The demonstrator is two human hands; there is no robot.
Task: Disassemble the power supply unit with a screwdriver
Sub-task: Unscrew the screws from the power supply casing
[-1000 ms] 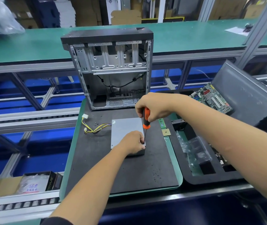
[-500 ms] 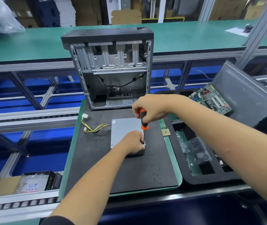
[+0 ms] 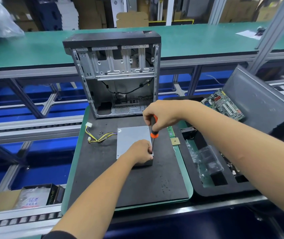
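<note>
1. The power supply unit (image 3: 133,138), a flat grey metal box, lies on the black mat (image 3: 137,183) in the middle of the table (image 3: 186,201), just in front of the open computer case (image 3: 115,75).
2. Its yellow and black cables (image 3: 99,138) trail off its left side across the mat, ending in white connectors.
3. The right hand (image 3: 162,114) has its fingers curled round the black and orange handle of the screwdriver (image 3: 153,130), which stands nearly upright with its tip down at the unit's near right corner.
4. The left hand (image 3: 142,151) rests on that same corner, its fingers curled and pinched close around the screwdriver's shaft near the tip; whether they hold the shaft or a screw cannot be told.
5. To the right, a black foam tray (image 3: 224,190) holds clear plastic packaging (image 3: 205,161), with a green circuit board (image 3: 224,104) leaning at its far end.
6. A small square chip (image 3: 175,141) and a green memory stick (image 3: 171,131) lie just right of the mat.
</note>
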